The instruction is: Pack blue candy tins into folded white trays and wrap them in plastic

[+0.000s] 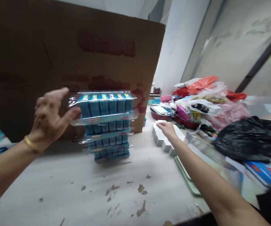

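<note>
Right forearm closest to camera. Right hand is on the white blocks; I can't make out finger closure or any hold. Blue packs sit on the table before the carton, likely tiered to save space. Left hand spread wide, thumb at their upper left end, probably steadying, not clamped.

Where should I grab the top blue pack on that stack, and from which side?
Probably grip the top pack by its short ends, coming in from left and right: clear plastic juts past the blue boxes there, and the left hand is at one end.
</note>
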{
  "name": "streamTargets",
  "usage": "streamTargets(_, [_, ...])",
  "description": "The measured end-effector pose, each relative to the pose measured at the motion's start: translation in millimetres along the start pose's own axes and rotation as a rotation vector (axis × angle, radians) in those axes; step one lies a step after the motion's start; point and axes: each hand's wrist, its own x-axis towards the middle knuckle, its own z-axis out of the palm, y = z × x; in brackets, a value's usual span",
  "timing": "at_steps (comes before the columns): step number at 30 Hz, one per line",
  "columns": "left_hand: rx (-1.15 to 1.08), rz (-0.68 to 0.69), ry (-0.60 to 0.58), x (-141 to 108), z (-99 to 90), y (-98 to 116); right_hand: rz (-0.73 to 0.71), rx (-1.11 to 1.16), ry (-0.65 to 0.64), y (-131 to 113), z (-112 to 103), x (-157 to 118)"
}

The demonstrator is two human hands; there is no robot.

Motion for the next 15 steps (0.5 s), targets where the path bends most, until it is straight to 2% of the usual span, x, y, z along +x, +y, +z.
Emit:
streamTargets(2, [0.041, 0.242, -0.113, -16.8, 4.6, 1.0, 0.091, -0.158, -0.041, 56.3, -4.9, -21.3])
streamTargets(3, [0.06, 0.303, -0.141, -21.3, 9.6, 0.4, 0.127, -0.234, -0.059, 77.4, -5.0, -29.6])
streamTargets(5, [0.116, 0.322, -0.143, -23.0, 21.5, -3.0, 0.172, -0.363, -0.088, 105.6, 0.4, -38.9])
streamTargets(9, [0.201, 0.276, -0.141, -12.8, 36.1, -11.4, 0.197, -0.54, -0.129, 124.7, 20.9, -35.2])
streamTargets(12, [0.204, 0.265, -0.134, -13.1, 32.4, -8.1, 0.21, -0.616, -0.145, 128.9, 28.2, -25.9])
streamTargets(15, [0.204, 0.203, -0.089, -33.6, 21.4, 7.4, 0.211, -0.675, -0.193, 137.0, 26.5, -14.8])
